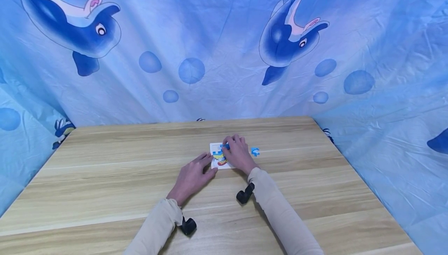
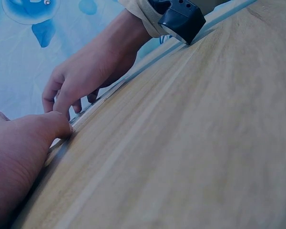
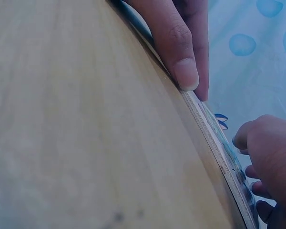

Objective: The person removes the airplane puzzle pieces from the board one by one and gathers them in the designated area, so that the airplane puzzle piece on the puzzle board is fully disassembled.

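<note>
A small white-bordered jigsaw puzzle board (image 1: 215, 166) lies flat on the table, with a yellow, red and blue picture partly visible on it. My left hand (image 1: 192, 179) holds the board at its near left corner, the thumb on the near edge and fingers at the left side. Above the right part of the board, my right hand (image 1: 238, 155) has curled fingers and pinches a blue puzzle piece (image 1: 226, 146) at the board's surface; the hand hides much of that side. In the right wrist view, the left thumb (image 3: 186, 74) touches the board's edge (image 3: 214, 143).
Just right of the board lies a loose light-blue puzzle piece (image 1: 255, 152). The wood-grain table (image 1: 105, 181) ends at a blue curtain (image 1: 224, 52) with dolphins and bubbles. Black wrist cameras, one of them a small camera (image 1: 189, 227), hang at both sleeves.
</note>
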`<action>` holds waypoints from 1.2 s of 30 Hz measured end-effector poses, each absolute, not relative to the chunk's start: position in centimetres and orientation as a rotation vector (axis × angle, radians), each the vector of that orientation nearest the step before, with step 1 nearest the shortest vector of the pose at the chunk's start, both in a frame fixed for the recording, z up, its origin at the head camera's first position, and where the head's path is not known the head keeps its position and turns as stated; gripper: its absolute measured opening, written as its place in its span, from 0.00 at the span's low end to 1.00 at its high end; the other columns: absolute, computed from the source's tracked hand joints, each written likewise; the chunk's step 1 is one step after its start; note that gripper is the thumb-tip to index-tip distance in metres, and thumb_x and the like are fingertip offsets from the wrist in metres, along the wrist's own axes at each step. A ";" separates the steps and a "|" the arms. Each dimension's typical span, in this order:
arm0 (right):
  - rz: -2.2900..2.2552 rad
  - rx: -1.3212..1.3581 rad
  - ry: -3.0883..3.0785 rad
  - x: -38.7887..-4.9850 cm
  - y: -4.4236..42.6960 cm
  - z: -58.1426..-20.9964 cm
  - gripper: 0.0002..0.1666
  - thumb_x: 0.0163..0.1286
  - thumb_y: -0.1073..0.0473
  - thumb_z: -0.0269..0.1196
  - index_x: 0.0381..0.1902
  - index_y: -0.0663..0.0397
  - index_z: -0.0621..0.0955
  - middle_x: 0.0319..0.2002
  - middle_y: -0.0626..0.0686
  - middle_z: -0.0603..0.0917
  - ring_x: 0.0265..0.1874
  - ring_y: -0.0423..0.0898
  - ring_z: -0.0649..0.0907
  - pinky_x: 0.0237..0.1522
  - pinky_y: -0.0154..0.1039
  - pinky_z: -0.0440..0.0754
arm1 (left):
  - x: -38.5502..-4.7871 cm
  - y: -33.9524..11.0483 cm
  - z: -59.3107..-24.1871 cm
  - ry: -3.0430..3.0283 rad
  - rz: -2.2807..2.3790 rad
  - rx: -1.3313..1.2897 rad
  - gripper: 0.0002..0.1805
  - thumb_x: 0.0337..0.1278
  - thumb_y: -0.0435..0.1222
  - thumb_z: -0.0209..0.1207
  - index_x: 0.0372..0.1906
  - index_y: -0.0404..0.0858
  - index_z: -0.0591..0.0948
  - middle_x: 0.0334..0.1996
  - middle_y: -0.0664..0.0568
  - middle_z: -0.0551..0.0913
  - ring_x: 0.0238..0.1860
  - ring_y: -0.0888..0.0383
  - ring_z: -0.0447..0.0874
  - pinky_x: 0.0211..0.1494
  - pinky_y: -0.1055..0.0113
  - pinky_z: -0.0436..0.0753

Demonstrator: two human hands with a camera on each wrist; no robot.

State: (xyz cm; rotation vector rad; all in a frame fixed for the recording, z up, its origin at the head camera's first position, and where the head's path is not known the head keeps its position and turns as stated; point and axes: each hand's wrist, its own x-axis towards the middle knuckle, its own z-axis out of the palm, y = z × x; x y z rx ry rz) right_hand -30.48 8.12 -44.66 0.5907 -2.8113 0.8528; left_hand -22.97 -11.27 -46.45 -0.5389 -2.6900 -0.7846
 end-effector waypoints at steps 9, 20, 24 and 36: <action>0.793 0.601 -2.821 -30.6 8.2 -44.6 0.12 0.78 0.55 0.61 0.54 0.53 0.80 0.54 0.59 0.73 0.52 0.57 0.70 0.51 0.52 0.72 | -23.0 -11.3 -46.3 -2.707 -0.791 -0.537 0.28 0.68 0.49 0.64 0.66 0.38 0.82 0.65 0.43 0.80 0.68 0.44 0.76 0.58 0.44 0.82; 0.850 0.605 -2.824 -30.8 8.3 -44.7 0.11 0.79 0.55 0.60 0.54 0.51 0.77 0.57 0.60 0.73 0.54 0.58 0.69 0.54 0.53 0.71 | -23.0 -11.2 -46.4 -2.708 -0.792 -0.536 0.29 0.68 0.49 0.64 0.66 0.37 0.82 0.65 0.42 0.80 0.68 0.44 0.76 0.59 0.45 0.82; 0.870 0.614 -2.811 -30.8 8.4 -44.9 0.12 0.79 0.54 0.60 0.54 0.51 0.76 0.56 0.57 0.75 0.52 0.56 0.68 0.53 0.52 0.70 | -23.0 -11.2 -46.4 -2.714 -0.800 -0.536 0.29 0.68 0.49 0.64 0.67 0.37 0.81 0.66 0.43 0.80 0.69 0.45 0.76 0.60 0.45 0.81; 0.904 0.648 -2.754 -30.5 8.7 -44.9 0.16 0.79 0.60 0.59 0.59 0.60 0.80 0.56 0.58 0.77 0.53 0.56 0.71 0.55 0.51 0.72 | -23.0 -11.2 -46.3 -2.717 -0.795 -0.532 0.29 0.67 0.49 0.65 0.66 0.37 0.82 0.66 0.42 0.79 0.68 0.44 0.76 0.59 0.45 0.82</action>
